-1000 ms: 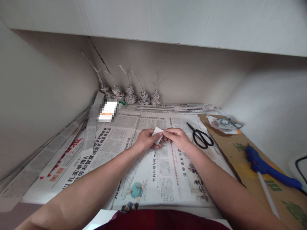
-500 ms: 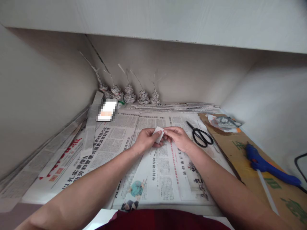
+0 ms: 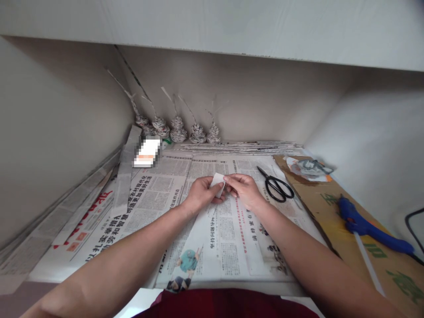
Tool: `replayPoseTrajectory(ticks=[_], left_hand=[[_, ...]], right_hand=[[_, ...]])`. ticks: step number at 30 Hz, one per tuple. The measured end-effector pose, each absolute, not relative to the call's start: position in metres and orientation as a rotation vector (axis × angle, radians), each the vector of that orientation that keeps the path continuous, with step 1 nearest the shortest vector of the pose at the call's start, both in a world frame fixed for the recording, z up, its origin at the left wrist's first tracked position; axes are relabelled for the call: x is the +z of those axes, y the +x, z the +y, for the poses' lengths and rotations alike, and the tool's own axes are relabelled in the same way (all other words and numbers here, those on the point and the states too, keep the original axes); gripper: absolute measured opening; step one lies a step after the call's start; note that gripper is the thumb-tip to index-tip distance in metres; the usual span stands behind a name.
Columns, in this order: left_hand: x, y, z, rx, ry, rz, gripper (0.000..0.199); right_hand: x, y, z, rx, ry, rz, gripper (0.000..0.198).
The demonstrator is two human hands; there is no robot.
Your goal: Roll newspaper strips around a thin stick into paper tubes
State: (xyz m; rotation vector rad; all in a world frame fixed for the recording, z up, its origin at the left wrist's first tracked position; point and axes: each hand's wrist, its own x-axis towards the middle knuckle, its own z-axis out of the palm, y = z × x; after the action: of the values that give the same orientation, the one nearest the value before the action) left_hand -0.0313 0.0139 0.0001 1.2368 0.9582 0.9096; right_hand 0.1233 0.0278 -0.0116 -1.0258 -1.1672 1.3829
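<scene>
Nearest, a newspaper sheet [image 3: 225,238] lies flat on the table [image 3: 142,302], probably spread as a work surface. Over its far edge both forearms converge, and the left hand [image 3: 198,194] and right hand [image 3: 243,191] meet around a small white paper piece [image 3: 217,183], lifted just off the sheet. The fingers [image 3: 228,180] of each hand pinch it from opposite sides (thumbs underneath, as far as shows), seemingly to keep a fold tight. Just right of the right hand lie black scissors [image 3: 276,187]; further right a blue glue gun [image 3: 367,223] rests on cardboard [image 3: 334,212], likely to spare the table. At the far wall stand coiled paper cones [image 3: 179,130].
</scene>
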Motion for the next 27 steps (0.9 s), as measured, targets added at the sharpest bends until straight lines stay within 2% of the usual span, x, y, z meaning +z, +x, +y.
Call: replayPoseTrajectory(ticks=[17,22,27], left_hand=[[-0.002,-0.031,0.013,0.905,1.214,0.898,0.036],[-0.001,-0.034,0.016,0.915,1.185,0.932,0.039],[-0.001,-0.032,0.015,0.880,1.208,0.959,0.038]], right_hand=[[-0.005,0.123,0.024,1.392,-1.027,-1.146,0.033],[-0.002,0.136,0.028,1.491,-0.995,-1.269,0.031],[0.000,0.137,0.028,1.424,-1.064,-1.368,0.031]])
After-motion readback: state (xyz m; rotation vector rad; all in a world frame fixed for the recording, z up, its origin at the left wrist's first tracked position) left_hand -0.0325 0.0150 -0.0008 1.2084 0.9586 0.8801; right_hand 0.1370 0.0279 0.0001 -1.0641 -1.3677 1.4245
